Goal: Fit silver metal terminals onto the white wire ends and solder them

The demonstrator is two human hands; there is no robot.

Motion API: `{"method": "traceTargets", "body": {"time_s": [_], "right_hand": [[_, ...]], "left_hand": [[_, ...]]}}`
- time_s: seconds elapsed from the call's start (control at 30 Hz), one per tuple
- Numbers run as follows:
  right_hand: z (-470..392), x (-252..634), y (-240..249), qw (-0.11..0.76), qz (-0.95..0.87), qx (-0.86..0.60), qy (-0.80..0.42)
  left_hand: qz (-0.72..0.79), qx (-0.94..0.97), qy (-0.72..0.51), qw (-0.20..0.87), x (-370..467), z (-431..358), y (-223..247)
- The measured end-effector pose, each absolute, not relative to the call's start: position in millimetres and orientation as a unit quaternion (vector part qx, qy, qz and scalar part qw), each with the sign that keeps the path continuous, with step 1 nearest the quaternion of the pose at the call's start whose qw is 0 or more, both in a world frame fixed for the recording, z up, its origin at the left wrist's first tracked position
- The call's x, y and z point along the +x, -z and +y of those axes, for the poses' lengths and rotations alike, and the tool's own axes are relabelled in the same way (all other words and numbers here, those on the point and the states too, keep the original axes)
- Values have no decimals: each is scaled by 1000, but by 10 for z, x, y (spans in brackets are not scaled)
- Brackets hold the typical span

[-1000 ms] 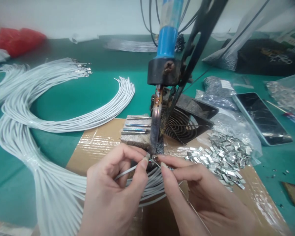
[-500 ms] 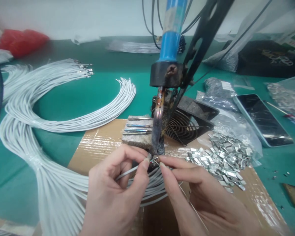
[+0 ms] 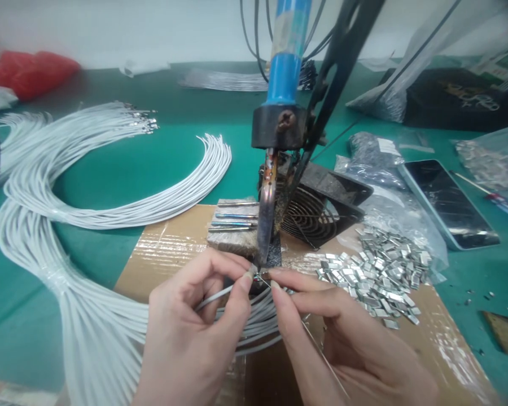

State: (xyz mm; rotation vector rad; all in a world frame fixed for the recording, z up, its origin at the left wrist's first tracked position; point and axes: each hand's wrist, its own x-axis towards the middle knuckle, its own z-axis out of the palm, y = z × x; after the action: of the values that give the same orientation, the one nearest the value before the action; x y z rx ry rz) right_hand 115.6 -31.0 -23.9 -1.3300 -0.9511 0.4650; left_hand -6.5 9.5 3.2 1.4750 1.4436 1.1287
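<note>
Pinched between the thumb and fingers of my left hand (image 3: 195,332) is the end of a light grey cable (image 3: 215,296). My right hand (image 3: 342,332) grips a thin strand of solder wire (image 3: 324,358), which trails back under the palm. Both sets of fingertips meet just below the tip of a blue-handled soldering iron (image 3: 288,79), clamped upright on a black bracket (image 3: 338,62). Something small and shiny sits at that meeting point, mostly covered by the fingers. More grey cables (image 3: 260,318) lie beneath my hands.
Small metal pieces (image 3: 381,270) are heaped on the cardboard (image 3: 169,242) at the right. Behind the iron stands a black fan (image 3: 317,208), beside a block with metal rods (image 3: 232,237). Bundled grey cables (image 3: 101,217) curve across the left; a phone (image 3: 451,203) lies right.
The whole view has shifted slightly left. Both hands stay at the iron's tip in nearly the same grip, with the solder wire still in my right fingers.
</note>
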Motion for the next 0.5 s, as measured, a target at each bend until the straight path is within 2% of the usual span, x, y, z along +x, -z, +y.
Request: {"method": "traceTargets", "body": {"time_s": [0.5], "right_hand": [[-413,1204,223,645,-388,-604,-263]], "left_hand": [[570,560,-427,423,-66,-5,-16]]}}
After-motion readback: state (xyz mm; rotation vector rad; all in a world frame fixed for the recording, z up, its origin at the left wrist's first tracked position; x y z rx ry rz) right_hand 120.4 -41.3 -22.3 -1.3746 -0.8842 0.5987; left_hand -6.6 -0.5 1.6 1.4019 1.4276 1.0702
